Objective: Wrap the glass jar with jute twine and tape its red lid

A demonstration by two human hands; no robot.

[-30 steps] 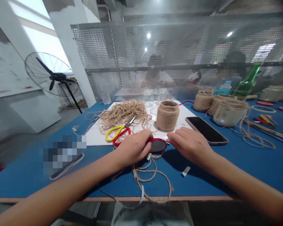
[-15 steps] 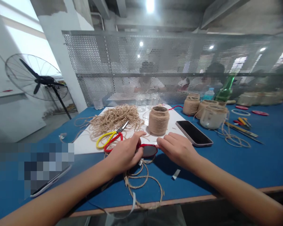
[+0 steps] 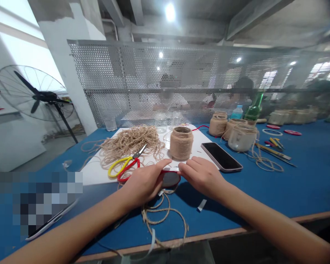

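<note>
My left hand (image 3: 144, 181) curls over a round red-rimmed lid (image 3: 171, 179) lying on the blue table (image 3: 291, 183), fingers closed on its rim. My right hand (image 3: 202, 176) pinches the lid's far edge with its fingertips, where a small white strip shows. Loose jute twine (image 3: 165, 216) loops from under the lid toward the table's front edge. A jar wrapped in twine (image 3: 181, 142) stands just behind the lid on a white sheet (image 3: 99, 170).
Yellow-and-red scissors (image 3: 123, 165) and a heap of twine (image 3: 130, 141) lie on the sheet. A phone (image 3: 221, 157) lies right of the jar, another phone (image 3: 52, 220) at front left. More wrapped jars (image 3: 236, 132), a green bottle (image 3: 254, 106), perforated screen (image 3: 181, 80), and fan (image 3: 33, 95) stand behind.
The view has tilted up and swung slightly right. Both hands stay on the lid; my right fingertips have closed in on its far edge.
</note>
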